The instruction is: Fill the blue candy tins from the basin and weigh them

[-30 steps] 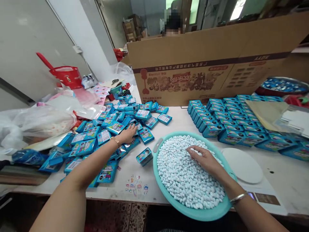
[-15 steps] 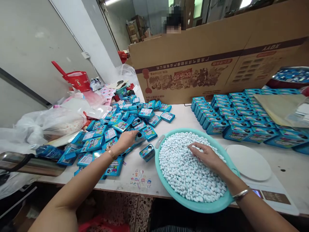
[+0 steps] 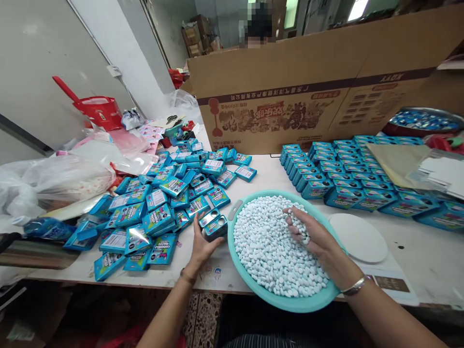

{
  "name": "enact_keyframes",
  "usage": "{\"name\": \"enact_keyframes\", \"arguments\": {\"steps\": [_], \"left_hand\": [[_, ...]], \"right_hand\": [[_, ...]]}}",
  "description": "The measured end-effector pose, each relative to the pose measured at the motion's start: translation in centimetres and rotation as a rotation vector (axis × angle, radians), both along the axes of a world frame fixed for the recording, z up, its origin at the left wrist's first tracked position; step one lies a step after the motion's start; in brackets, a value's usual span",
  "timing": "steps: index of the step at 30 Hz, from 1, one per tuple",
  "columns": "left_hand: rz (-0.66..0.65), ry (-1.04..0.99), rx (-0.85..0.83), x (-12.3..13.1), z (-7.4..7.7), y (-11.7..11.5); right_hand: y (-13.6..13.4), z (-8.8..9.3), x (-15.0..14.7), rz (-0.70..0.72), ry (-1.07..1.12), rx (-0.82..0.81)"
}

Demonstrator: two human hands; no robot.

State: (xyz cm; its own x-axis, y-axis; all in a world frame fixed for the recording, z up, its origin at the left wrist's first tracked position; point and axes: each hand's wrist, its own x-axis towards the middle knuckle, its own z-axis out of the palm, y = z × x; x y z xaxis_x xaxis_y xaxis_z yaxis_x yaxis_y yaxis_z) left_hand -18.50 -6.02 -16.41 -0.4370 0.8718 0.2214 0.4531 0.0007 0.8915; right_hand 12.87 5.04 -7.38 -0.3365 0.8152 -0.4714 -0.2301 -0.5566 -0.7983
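My left hand point(image 3: 203, 247) is closed around two small blue candy tins point(image 3: 214, 229), side by side and upright, each with a round hole in its top. They sit at the left rim of a turquoise plastic basin point(image 3: 242, 278), full of small white and pale-blue candy tablets point(image 3: 270, 251). Inside the basin, my right hand point(image 3: 319, 239) has its fingers curled around several tablets, palm turned partly to the left. A loose heap of blue tins point(image 3: 157, 220) spreads over the table left of my left hand.
Rows of upright blue tins point(image 3: 348, 193) stand at the right. A white scale point(image 3: 358, 239) sits beside the basin, partly behind my right arm. Cardboard point(image 3: 290, 116) forms a wall at the back, with a person's head point(image 3: 258, 24) beyond it. A bottle point(image 3: 49, 228) lies at the left.
My left hand has come from the heap toward the basin with a tin and now holds two tins together. My right hand has turned and gathered tablets in its fingers. The view has shifted slightly.
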Motion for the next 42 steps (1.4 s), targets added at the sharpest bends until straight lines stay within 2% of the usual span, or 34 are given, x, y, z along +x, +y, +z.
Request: {"name": "enact_keyframes", "arguments": {"steps": [2, 4, 6, 9, 10, 11, 13, 14, 16, 19, 23, 26, 29, 35, 37, 39, 41, 42], "left_hand": [[0.124, -0.032, 0.007, 1.5, -0.7, 0.5], [0.215, -0.069, 0.067, 2.3, -0.2, 1.1], [0.266, -0.116, 0.155, 2.4, 1.7, 1.3], [0.288, -0.048, 0.241, 2.5, 6.4, 0.6], [0.249, 0.038, 0.248, 2.8, 8.3, 0.4], [0.154, 0.135, 0.237, 3.4, 10.0, 0.3], [-0.115, 0.329, 0.173, 5.0, 12.9, 0.6], [-0.234, 0.416, 0.140, 5.9, 13.8, 1.0], [-0.404, 0.545, 0.084, 7.9, 14.8, 2.2], [-0.485, 0.596, 0.040, 10.1, 14.4, 4.1], [-0.408, 0.491, 0.064, 11.3, 13.0, 5.2], [-0.388, 0.389, 0.102, 11.6, 12.3, 5.2], [-0.429, 0.318, 0.120, 11.8, 12.1, 5.0], [-0.494, 0.308, 0.096, 11.7, 12.1, 4.7], [-0.484, 0.306, 0.102, 11.4, 12.2, 4.5], [-0.473, 0.312, 0.113, 11.0, 12.5, 4.1], [-0.468, 0.334, 0.113, 10.2, 12.9, 3.4], [-0.463, 0.351, 0.112, 9.8, 13.1, 3.0]], "right_hand": [[0.1, 0.2, -0.5, -0.041, 0.084, -0.048], [0.1, 0.5, -1.1, -0.106, 0.151, -0.094], [0.0, 0.8, -1.7, -0.176, 0.200, -0.133], [-0.2, 1.5, -2.6, -0.230, 0.273, -0.144], [-0.2, 1.8, -2.9, -0.238, 0.303, -0.146], [-0.1, 2.1, -3.3, -0.249, 0.334, -0.145], [0.1, 3.0, -4.1, -0.296, 0.397, -0.127], [0.1, 3.5, -4.6, -0.336, 0.424, -0.106], [0.2, 4.4, -5.5, -0.411, 0.452, -0.022], [-0.1, 5.3, -6.6, -0.475, 0.423, 0.174], [-0.9, 6.0, -7.2, -0.501, 0.327, 0.379], [-1.3, 6.4, -6.9, -0.458, 0.208, 0.481], [-1.4, 6.7, -6.8, -0.371, 0.137, 0.533], [-1.5, 7.0, -6.7, -0.296, 0.223, 0.504], [-1.1, 6.5, -6.2, -0.301, 0.244, 0.492], [-0.4, 5.3, -5.5, -0.329, 0.207, 0.504], [0.7, 3.4, -5.0, -0.321, 0.045, 0.571], [1.2, 2.3, -4.9, -0.257, -0.080, 0.637]]}}
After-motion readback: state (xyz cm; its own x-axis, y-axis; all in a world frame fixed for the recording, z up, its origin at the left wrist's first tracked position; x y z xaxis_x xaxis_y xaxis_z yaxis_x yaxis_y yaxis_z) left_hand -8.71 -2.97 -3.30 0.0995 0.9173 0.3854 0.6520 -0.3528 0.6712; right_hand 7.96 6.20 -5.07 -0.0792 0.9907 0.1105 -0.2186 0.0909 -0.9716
